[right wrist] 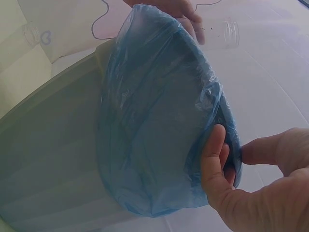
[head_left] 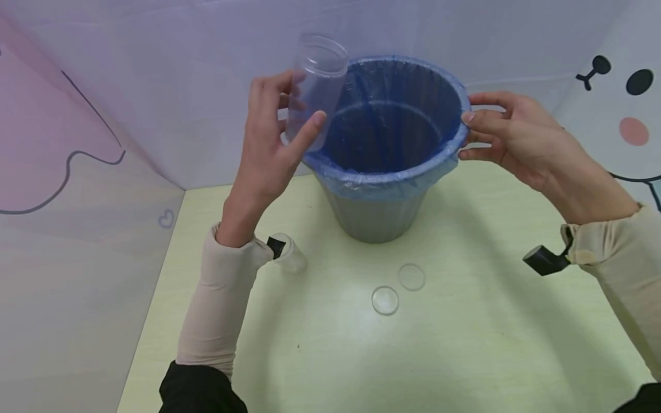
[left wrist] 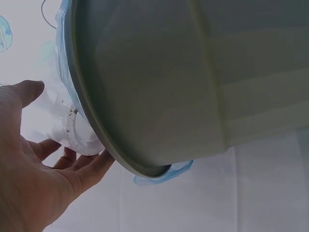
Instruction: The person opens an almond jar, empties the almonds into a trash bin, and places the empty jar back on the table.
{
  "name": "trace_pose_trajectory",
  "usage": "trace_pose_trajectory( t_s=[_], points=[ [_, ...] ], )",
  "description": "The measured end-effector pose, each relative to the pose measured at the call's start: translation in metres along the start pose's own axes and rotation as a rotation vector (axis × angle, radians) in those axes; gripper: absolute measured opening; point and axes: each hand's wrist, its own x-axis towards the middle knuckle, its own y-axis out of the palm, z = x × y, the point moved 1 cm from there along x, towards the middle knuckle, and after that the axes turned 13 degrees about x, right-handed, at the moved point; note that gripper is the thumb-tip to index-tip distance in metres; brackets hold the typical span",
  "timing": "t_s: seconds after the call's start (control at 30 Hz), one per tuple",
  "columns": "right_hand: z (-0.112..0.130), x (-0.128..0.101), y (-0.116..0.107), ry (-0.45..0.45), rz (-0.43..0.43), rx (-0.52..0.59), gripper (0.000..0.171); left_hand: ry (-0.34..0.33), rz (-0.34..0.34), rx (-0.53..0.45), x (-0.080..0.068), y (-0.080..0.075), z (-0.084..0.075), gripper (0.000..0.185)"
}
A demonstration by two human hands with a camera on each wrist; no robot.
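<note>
My left hand [head_left: 268,143] has its grip curled round a clear jar [head_left: 316,86], held tilted just beside the rim of the grey bin [head_left: 377,212]. My right hand [head_left: 508,137] pinches the blue liner [head_left: 392,178] at the bin's far rim. Two clear lids [head_left: 385,300] lie on the desk [head_left: 465,344].

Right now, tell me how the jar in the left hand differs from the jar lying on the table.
The jar in the left hand is held up beside the bin's rim, mouth upward; the jar lying on the table rests on its side, untouched. The held one shows fully; the lying one is partly hidden by the sleeve. Both are clear plastic.
</note>
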Motion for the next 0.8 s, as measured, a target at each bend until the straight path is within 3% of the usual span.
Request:
trace_pose_trajectory(
  t_s=[0.23, 0.4, 0.63, 0.8],
  points=[
    [-0.0001, -0.0005, -0.0010, 0.007, -0.008, 0.001, 0.055, -0.049, 0.008, -0.047, -0.0060, 0.0000, 0.0022, 0.053],
    [-0.0001, -0.0008, -0.0021, 0.002, 0.000, 0.002, 0.055, -0.025, -0.024, -0.070, -0.0043, -0.0020, -0.0007, 0.053],
    [0.0000, -0.0009, -0.0031, 0.001, -0.004, -0.003, 0.056, -0.025, 0.019, -0.014, -0.0085, -0.0036, -0.0004, 0.054],
    [0.0000, -0.0005, -0.0029, 0.001, -0.008, -0.002, 0.056, 0.040, 0.000, 0.047, -0.0066, -0.0048, 0.0001, 0.058]
  ],
)
